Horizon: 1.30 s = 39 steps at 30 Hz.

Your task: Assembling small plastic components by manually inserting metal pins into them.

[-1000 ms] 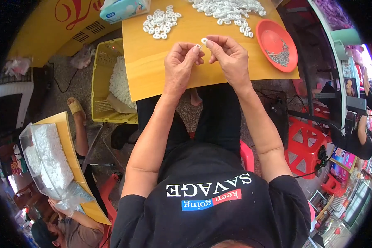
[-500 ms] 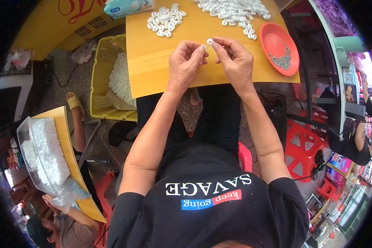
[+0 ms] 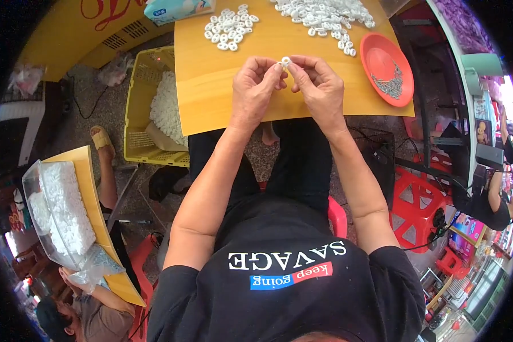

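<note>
Above the near part of the yellow table, my two hands meet fingertip to fingertip. A small white plastic piece with a round hole (image 3: 285,60) is pinched between the thumb and forefinger of my right hand (image 3: 318,88). My left hand (image 3: 255,85) is closed in a pinch on a small pale part, mostly hidden by the fingertips, right against the white piece. Beyond my hands lie a smaller group of white two-holed oval pieces (image 3: 229,28) and a larger heap of white pieces (image 3: 325,17). To the right, a red plate (image 3: 376,54) holds thin metal pins (image 3: 391,85).
A tissue pack (image 3: 179,10) lies at the table's far left corner. Beside the table stands a yellow crate (image 3: 135,102) full of white pieces. At lower left, another person (image 3: 97,308) works at a side table with a clear bin (image 3: 34,188). Red stools (image 3: 419,208) stand at right.
My right hand has moved slightly left, bringing its white piece up against what my left hand holds; the gap between them has closed. My left hand has hardly moved.
</note>
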Motion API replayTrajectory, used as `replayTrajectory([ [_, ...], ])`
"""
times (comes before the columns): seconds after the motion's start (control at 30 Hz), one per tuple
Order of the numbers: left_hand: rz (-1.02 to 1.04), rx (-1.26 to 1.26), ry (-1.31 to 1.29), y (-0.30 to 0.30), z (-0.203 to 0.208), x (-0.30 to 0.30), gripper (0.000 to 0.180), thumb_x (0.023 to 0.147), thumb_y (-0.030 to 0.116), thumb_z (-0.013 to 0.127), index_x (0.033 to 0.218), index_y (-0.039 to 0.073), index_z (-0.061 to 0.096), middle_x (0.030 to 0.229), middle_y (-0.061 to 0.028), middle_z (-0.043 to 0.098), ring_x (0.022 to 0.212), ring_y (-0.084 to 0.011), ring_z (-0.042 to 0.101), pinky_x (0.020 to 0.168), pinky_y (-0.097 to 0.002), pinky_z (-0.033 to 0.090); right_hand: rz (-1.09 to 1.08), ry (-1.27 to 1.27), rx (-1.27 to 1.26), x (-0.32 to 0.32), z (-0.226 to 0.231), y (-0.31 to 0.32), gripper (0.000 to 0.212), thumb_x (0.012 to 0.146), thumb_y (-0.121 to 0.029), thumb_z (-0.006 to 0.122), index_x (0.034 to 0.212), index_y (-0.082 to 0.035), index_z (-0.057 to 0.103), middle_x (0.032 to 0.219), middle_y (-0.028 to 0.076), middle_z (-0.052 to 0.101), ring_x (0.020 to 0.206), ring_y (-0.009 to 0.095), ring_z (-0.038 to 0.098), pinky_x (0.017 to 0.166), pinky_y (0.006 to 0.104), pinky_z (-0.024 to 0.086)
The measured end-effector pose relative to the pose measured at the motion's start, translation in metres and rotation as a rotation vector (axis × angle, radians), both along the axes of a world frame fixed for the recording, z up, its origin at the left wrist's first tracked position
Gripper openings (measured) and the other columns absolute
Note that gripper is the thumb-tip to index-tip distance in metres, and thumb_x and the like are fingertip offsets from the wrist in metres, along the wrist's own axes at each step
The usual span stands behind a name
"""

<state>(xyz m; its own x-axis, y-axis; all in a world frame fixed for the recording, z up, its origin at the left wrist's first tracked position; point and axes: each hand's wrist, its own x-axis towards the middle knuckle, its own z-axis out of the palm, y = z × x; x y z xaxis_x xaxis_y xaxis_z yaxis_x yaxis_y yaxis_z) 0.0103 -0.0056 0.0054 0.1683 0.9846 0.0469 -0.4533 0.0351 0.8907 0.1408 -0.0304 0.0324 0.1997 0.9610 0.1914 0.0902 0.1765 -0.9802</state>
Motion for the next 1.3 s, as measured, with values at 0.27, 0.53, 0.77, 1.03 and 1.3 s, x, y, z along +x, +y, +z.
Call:
replayTrajectory([
  [0.27, -0.012, -0.002, -0.014, 0.001, -0.003, -0.001, 0.015, 0.092, 0.011, 0.064, 0.094, -0.003, 0.058, 0.082, -0.0089, 0.066, 0.069, -0.0106, 0.061, 0.064, -0.0225, 0.049, 0.009, 0.026, -0.001, -0.001, -0.002, 0.001, 0.017, 0.090, -0.007, 0.066, 0.104, 0.003, 0.064, 0.083, 0.004, 0.067, 0.066, 0.005, 0.059, 0.056, 0.0184, 0.047],
  [0.53, -0.044, -0.029, -0.034, 0.004, -0.003, -0.004, 0.013, 0.092, 0.010, 0.064, 0.093, -0.002, 0.060, 0.082, -0.0088, 0.067, 0.068, -0.0105, 0.061, 0.063, -0.0225, 0.049, 0.061, 0.072, -0.075, 0.001, 0.004, 0.002, 0.017, 0.091, -0.007, 0.065, 0.104, 0.004, 0.062, 0.084, 0.005, 0.068, 0.073, 0.006, 0.062, 0.058, 0.0187, 0.047],
  [0.77, -0.032, -0.041, -0.008, 0.000, 0.000, -0.005, 0.013, 0.092, 0.010, 0.064, 0.094, -0.002, 0.060, 0.082, -0.0083, 0.067, 0.069, -0.0098, 0.060, 0.063, -0.0223, 0.049, 0.033, 0.108, -0.078, -0.006, 0.001, -0.002, 0.017, 0.092, -0.008, 0.064, 0.103, 0.004, 0.062, 0.083, 0.005, 0.067, 0.070, 0.006, 0.060, 0.058, 0.0187, 0.047],
  [1.03, 0.024, 0.008, -0.033, 0.001, 0.002, 0.000, 0.015, 0.095, 0.013, 0.061, 0.098, -0.002, 0.060, 0.084, -0.0039, 0.064, 0.073, -0.0075, 0.057, 0.067, -0.0215, 0.048, 0.114, 0.421, -0.123, -0.004, -0.005, 0.011, 0.022, 0.089, -0.009, 0.067, 0.105, 0.003, 0.060, 0.084, 0.004, 0.065, 0.064, 0.006, 0.056, 0.058, 0.0204, 0.048],
  [1.3, -0.047, 0.162, 0.019, -0.013, 0.016, -0.009, 0.031, 0.103, 0.022, 0.046, 0.117, -0.001, 0.060, 0.110, -0.0059, 0.062, 0.108, -0.0119, 0.052, 0.094, -0.0282, 0.043, 0.336, 0.923, -0.242, -0.008, 0.011, -0.004, 0.056, 0.090, -0.004, 0.064, 0.136, -0.005, 0.033, 0.094, 0.007, 0.063, 0.069, 0.011, 0.058, 0.063, 0.0238, 0.050],
])
